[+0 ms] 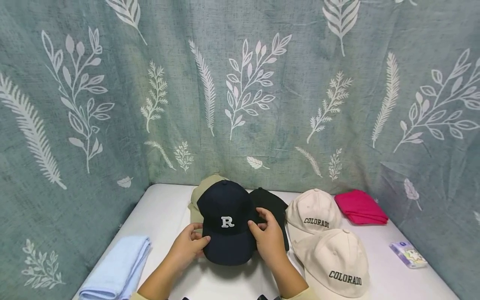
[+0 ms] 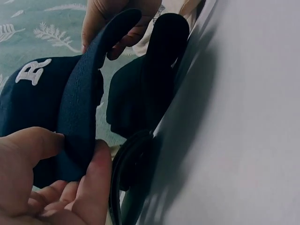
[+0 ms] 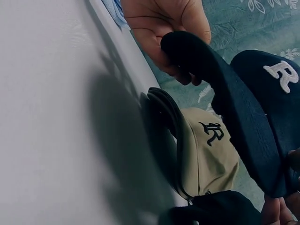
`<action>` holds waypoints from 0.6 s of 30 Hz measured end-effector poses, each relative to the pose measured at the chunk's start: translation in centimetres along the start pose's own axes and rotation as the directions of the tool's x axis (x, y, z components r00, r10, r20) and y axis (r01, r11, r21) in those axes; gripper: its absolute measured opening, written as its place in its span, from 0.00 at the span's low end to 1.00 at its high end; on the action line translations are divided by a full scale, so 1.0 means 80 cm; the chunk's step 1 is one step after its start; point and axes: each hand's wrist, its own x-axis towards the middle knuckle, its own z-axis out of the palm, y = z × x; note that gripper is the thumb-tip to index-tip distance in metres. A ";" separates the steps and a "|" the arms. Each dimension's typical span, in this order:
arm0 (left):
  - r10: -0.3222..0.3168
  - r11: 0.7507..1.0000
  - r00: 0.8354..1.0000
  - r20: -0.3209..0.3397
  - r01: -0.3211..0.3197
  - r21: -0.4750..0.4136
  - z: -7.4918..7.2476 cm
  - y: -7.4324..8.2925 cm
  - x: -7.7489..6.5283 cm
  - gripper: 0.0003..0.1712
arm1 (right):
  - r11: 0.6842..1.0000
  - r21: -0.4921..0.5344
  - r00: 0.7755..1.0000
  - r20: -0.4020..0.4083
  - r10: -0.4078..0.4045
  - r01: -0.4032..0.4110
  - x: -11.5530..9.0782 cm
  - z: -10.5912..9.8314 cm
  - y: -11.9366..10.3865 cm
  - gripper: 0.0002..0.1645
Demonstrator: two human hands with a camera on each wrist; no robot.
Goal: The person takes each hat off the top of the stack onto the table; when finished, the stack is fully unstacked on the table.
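Note:
A navy baseball cap (image 1: 225,204) with a white letter R is held up off the white surface by both hands. My left hand (image 1: 189,246) pinches the left side of its brim, thumb in front and fingers behind, as the left wrist view shows. On the other side my right hand (image 1: 268,235) grips the cap where brim and crown meet. Behind it to the left sits a khaki cap (image 3: 211,145) with a dark letter R, partly hidden in the head view. A black cap (image 1: 275,204) stands behind the right hand.
Two cream caps (image 1: 315,208) lettered COLORADO lie to the right, one before the other. A folded pink cloth (image 1: 361,207) is at the back right, near a small purple-and-white packet (image 1: 408,254). Folded blue towels (image 1: 116,266) lie front left. Patterned curtains (image 1: 240,91) surround the table (image 1: 165,204).

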 end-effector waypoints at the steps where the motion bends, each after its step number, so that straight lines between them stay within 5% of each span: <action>1: 0.000 1.000 1.000 0.006 0.000 -0.001 0.002 0.001 -0.002 0.30 | 1.000 -0.008 1.000 0.000 0.003 -0.003 -0.001 -0.003 0.001 0.28; 18: -0.034 0.999 0.998 0.053 0.034 -0.004 0.032 0.004 -0.020 0.27 | 0.998 -0.062 0.999 0.026 0.033 -0.032 -0.016 -0.048 0.006 0.27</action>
